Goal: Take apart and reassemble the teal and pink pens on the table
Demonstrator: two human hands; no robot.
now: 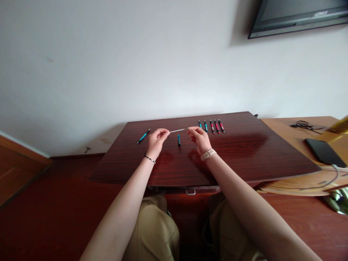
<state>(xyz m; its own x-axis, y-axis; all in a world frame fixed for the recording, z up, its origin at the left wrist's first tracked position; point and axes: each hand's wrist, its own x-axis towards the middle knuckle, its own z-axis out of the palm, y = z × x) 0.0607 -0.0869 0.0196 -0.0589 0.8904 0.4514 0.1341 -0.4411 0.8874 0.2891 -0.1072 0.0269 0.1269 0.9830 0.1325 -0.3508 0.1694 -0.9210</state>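
Between both hands [178,139], perhaps a refill [177,130]

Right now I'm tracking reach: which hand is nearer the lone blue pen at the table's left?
Left. The left hand is just right of the blue pen, apart from it; the right hand is farther right, past the short blue piece.

Home rm: wall TV [299,16], wood desk [293,135].
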